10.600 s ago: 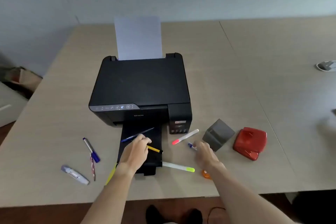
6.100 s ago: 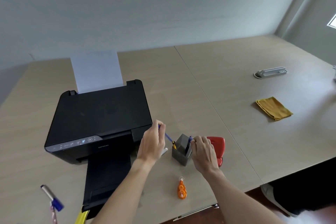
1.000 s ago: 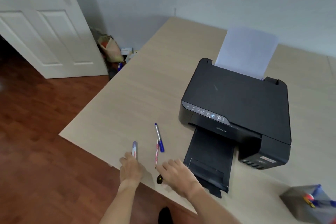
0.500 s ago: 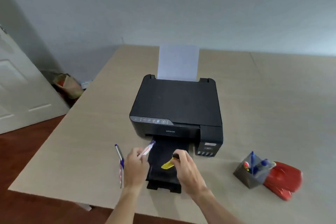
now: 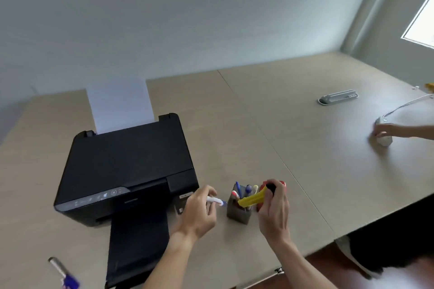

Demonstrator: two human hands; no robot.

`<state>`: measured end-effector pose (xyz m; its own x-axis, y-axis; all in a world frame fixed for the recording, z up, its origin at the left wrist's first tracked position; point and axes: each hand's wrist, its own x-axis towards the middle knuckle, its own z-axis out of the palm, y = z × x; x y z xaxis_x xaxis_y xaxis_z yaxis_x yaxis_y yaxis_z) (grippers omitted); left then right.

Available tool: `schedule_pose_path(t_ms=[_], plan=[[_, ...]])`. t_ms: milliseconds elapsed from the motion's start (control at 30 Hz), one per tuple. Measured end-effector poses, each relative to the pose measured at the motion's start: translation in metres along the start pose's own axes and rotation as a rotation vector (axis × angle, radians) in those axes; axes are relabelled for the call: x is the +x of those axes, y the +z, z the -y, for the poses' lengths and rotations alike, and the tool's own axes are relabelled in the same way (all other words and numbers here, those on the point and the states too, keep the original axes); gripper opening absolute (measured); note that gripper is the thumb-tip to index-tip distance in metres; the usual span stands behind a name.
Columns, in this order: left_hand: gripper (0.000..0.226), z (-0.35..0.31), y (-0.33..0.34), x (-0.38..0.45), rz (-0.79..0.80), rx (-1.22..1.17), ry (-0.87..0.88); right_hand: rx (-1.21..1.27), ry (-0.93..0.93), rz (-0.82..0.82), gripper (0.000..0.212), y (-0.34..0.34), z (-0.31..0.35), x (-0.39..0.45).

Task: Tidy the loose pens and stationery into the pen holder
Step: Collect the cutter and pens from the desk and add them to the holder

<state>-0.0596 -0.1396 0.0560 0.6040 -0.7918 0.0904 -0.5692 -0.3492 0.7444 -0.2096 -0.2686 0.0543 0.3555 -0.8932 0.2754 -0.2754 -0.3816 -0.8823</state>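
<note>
A grey square pen holder [image 5: 237, 211] stands on the table in front of me with several pens sticking up in it. My right hand [image 5: 273, 210] is just right of it, gripping a yellow cutter [image 5: 251, 200] whose tip points down over the holder's opening. My left hand [image 5: 199, 211] is left of the holder, holding a white pen [image 5: 215, 200] with its tip aimed at the holder. A silver and blue pen [image 5: 63, 272] lies loose at the table's near left edge.
A black printer [image 5: 124, 171] with paper [image 5: 119, 103] in its feed and its tray out sits to the left. A red object [image 5: 283, 184] is partly hidden behind my right hand. Another person's hand [image 5: 385, 130] rests on a white device far right. A grey socket strip [image 5: 338, 96] lies beyond.
My view has swung right from the printer to the pen holder. Both hands carried the white pen and the yellow cutter across to the holder.
</note>
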Motion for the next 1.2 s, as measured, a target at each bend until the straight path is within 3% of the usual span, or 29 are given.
schedule_pose_path(t_ms=[100,233,400,500,667,833,1200], plan=[[0.027,-0.020,0.014,0.015,-0.020,-0.059,0.021,-0.018,-0.018,-0.030,0.027,-0.006,-0.004,0.003],[0.026,-0.041,0.025,0.031,-0.022,-0.061,0.087,-0.157,-0.029,0.073,0.012,-0.007,-0.010,0.005],[0.024,-0.040,0.046,0.043,0.035,0.088,0.062,-0.230,-0.008,0.190,0.023,-0.008,-0.019,0.005],[0.025,-0.034,0.054,0.041,0.081,0.205,0.074,-0.217,-0.001,0.179,0.025,-0.009,-0.017,0.006],[0.025,-0.023,0.057,0.037,0.086,0.167,0.051,-0.262,0.081,0.172,0.011,-0.013,-0.018,0.001],[0.023,-0.011,0.051,0.035,0.041,0.142,0.022,-0.494,0.126,0.380,0.010,-0.011,-0.033,-0.017],[0.027,0.052,-0.004,-0.020,0.174,0.187,-0.290,-0.634,-0.004,0.595,0.012,0.040,-0.011,-0.042]])
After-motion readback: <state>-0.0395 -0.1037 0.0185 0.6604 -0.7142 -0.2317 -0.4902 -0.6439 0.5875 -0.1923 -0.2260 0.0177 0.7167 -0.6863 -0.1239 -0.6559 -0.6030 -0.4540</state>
